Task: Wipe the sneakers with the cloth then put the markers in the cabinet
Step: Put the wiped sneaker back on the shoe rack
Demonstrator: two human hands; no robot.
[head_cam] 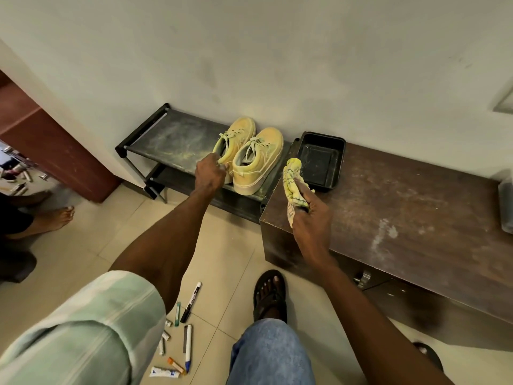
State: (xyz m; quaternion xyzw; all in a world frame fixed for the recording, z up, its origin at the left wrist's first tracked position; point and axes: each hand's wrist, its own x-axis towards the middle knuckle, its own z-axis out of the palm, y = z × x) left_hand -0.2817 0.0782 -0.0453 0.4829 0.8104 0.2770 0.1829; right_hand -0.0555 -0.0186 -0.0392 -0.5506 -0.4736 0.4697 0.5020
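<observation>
Two yellow sneakers stand side by side on a low black shoe rack [163, 137]. My left hand [208, 173] grips the heel of the left sneaker [236, 137]. The right sneaker [256, 159] stands beside it, untouched. My right hand [311, 218] holds a crumpled yellow cloth [293, 179] above the left end of the brown cabinet [402, 212]. Several markers lie on the floor tiles near my feet, among them a black-and-white marker [191, 301] and a white marker with a blue cap [188, 347].
A black tray [340, 157] sits on the cabinet top by the wall. Small tubes and caps [166, 370] lie among the markers. Another person's bare foot [55, 218] is at the left near a brown door frame [55, 151]. My sandalled foot [269, 295] stands by the cabinet.
</observation>
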